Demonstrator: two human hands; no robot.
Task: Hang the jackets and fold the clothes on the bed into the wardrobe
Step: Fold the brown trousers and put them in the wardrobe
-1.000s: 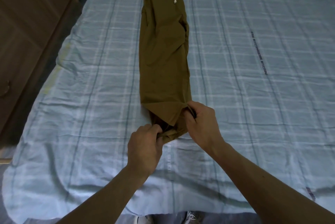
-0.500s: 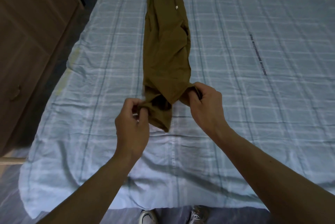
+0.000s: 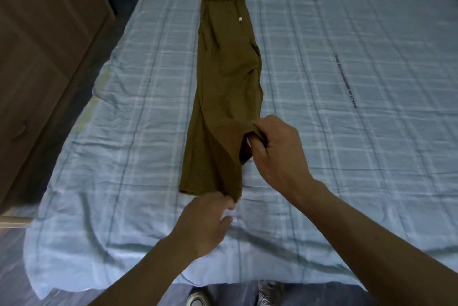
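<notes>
— Olive cloth, thin and matte: the trousers (image 3: 228, 87) lie lengthwise down the middle of the bed (image 3: 371, 157), waistband at the far end.

— What changed?

— A second ago both hands bunched the hem together; now the lower leg is pulled out long again, hem near the bed's near edge. The left hand (image 3: 205, 221) has slid down to that hem, fingers curled at its corner; a firm pinch I cannot confirm. The right hand (image 3: 275, 154) is closed on a raised flap of the upper layer.

— Meaning?

— Probably still straightening, so the fold proper hasn't begun. The checked sheet is soft and wrinkled; the wooden wardrobe (image 3: 49, 57) stands left.
</notes>
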